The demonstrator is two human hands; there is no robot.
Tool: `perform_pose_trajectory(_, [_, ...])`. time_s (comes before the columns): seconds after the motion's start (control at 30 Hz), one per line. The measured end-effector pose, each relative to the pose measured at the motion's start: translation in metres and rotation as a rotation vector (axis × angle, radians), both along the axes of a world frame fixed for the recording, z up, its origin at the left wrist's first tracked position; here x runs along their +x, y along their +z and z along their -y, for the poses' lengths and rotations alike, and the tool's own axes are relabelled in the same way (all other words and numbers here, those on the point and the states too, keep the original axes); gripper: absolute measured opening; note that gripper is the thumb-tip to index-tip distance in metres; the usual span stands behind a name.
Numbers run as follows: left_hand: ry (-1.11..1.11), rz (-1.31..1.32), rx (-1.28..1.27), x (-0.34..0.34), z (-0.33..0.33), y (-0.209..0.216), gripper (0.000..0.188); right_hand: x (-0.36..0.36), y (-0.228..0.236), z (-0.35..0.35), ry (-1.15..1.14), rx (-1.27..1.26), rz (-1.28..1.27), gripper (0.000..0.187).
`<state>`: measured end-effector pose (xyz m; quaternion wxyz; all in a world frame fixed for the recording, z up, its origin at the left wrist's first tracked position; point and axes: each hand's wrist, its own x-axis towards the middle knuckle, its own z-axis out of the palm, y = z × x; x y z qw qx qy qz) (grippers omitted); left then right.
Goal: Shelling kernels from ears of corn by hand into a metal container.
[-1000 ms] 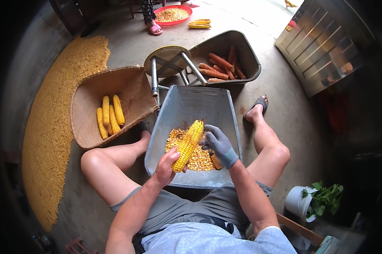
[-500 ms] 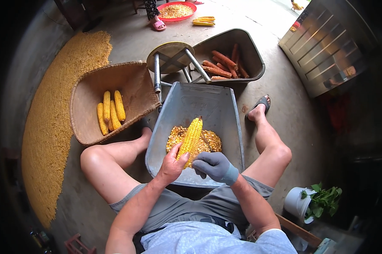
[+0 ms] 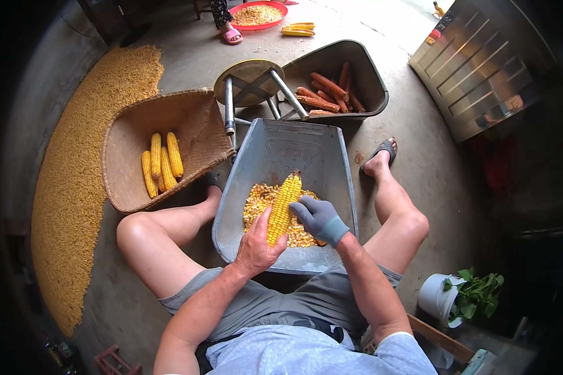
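My bare left hand [image 3: 256,245] grips the lower end of an ear of corn [image 3: 284,209], held tilted over a grey metal tub [image 3: 228,209] between my legs. The ear's yellow kernels look mostly in place, and its tip points away from me. My right hand [image 3: 320,220], in a grey glove, presses against the ear's right side with curled fingers. Whatever those fingers may hold is hidden under the glove. Loose corn kernels [image 3: 256,203] cover the tub's floor beneath both hands.
At left, a woven basket [image 3: 200,125] holds several corn ears [image 3: 162,164] beside a long kernel heap [image 3: 75,175]. A stool [image 3: 250,81] stands beyond the tub, near a dark bin [image 3: 375,94] of reddish bare cobs [image 3: 331,92]. Farther off are a red basin [image 3: 236,25] and a person's pink slipper [image 3: 232,36].
My gloved right hand has moved up and forward along the ear's right side, from its lower end toward the middle. My left hand keeps hold of the ear and has turned slightly.
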<state>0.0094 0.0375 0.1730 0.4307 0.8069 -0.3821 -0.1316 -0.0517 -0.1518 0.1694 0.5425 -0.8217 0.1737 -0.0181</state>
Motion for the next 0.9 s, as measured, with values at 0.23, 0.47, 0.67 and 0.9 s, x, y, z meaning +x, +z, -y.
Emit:
perform_pose_trajectory(0.23, [0.012, 0.147, 0.107, 0.005, -0.001, -0.002, 0.074, -0.009, 0.033, -0.028, 0.176, 0.024, 0.192, 0.02])
perform_pose_trajectory(0.47, [-0.004, 0.304, 0.17, 0.006, -0.002, -0.006, 0.075, -0.023, 0.072, -0.028, 0.092, 0.413, -0.05, 0.017])
perform_pose_trajectory(0.67, [-0.033, 0.401, 0.208, 0.002, 0.0, 0.002, 0.072, -0.003, 0.037, -0.005, -0.114, -0.329, -0.071, 0.032])
perform_pose_trajectory(0.9, [-0.054, 0.474, 0.28, -0.003, 0.001, -0.003, 0.07, 0.0, 0.012, -0.022, 0.169, -0.574, 0.03, 0.023])
